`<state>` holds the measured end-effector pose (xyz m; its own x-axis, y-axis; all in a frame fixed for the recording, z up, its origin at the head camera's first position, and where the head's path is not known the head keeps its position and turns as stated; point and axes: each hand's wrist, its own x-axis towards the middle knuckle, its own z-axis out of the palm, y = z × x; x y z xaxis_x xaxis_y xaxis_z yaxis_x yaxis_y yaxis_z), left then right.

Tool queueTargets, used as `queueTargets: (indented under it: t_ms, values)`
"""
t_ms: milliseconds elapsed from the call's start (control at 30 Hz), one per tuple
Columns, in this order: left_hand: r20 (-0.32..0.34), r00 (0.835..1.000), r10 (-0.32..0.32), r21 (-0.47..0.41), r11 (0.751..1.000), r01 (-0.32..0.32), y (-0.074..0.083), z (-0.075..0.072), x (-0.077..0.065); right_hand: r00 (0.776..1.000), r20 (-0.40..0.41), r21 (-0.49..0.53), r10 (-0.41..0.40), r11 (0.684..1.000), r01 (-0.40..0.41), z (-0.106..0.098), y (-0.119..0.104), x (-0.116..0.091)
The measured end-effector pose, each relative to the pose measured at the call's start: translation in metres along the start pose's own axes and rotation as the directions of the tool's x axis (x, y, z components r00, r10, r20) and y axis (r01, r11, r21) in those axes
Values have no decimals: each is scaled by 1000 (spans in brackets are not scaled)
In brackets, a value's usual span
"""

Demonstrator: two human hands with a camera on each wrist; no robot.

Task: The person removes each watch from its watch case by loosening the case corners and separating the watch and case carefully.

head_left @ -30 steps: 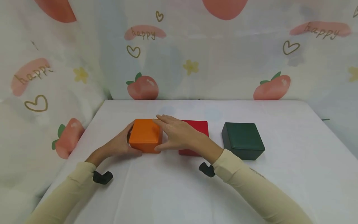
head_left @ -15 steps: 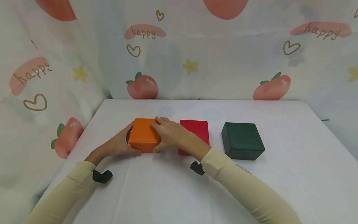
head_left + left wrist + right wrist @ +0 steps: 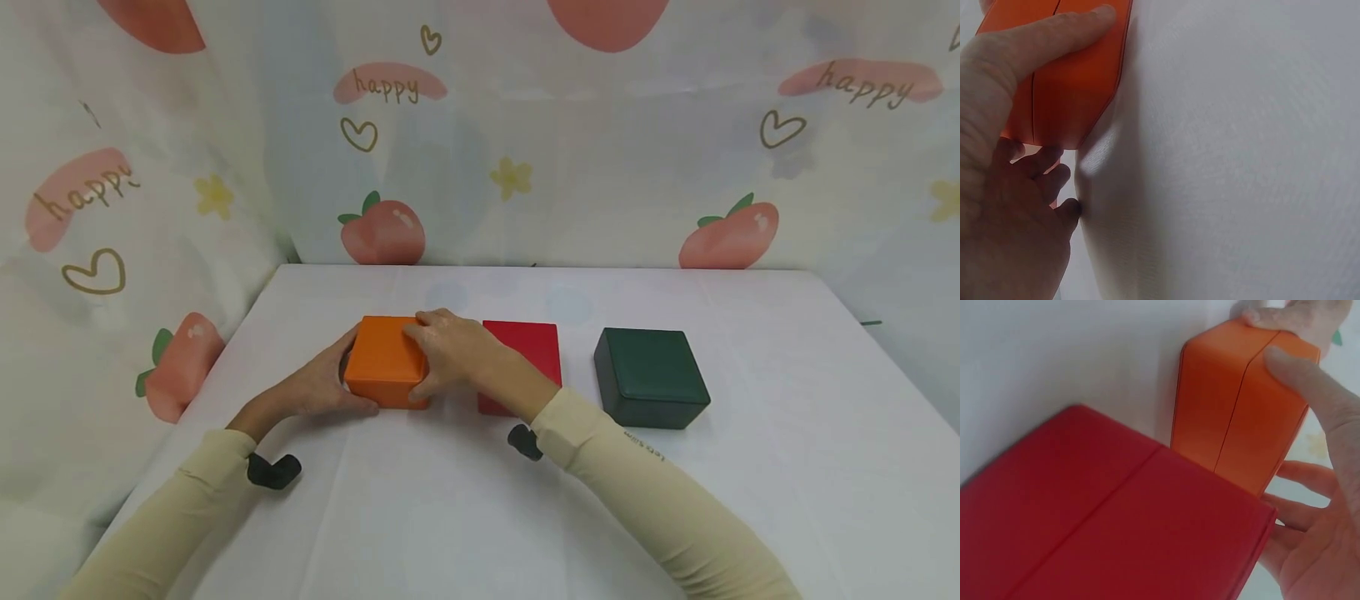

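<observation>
An orange box with a lid seam sits on the white table, between both hands. My left hand grips its left side; in the left wrist view the thumb lies along the front face and the fingers curl by the side. From the right, my right hand grips the same box, its thumb on the front corner and its fingers at the top right edge. In the head view, my right forearm partly covers a red box. Further right stands a dark green box.
White cloth covers the table. Behind it and along the left hangs a curtain printed with fruit, hearts and flowers. A black wrist mount shows at each wrist, and the right forearm crosses in front of the red box.
My right hand has moved left and inward, from loosely beside the orange box to gripping its right side. The left hand and the boxes have stayed in place.
</observation>
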<state>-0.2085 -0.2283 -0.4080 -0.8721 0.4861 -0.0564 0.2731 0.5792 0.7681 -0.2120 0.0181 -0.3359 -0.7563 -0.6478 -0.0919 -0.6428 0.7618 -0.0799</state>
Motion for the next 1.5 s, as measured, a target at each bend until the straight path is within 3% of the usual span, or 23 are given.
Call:
queueTargets:
  t_ms: [200,667,1200,1500]
  values:
    - [5,1000,-13,13,1000,13,0,-1,1,1000,13,-18,-15,1000,15,-5,3,4]
    - [16,1000,5,-10,1000,-5,-3,-2,2,998,54,91,-25,996,20,-13,9,10]
    - [-9,1000,-14,75,997,15,-3,-6,2,985,172,252,15,966,-58,-31,22,18]
    - [14,1000,24,81,996,-25,-3,-8,4,980,197,322,24,943,-88,-37,30,21]
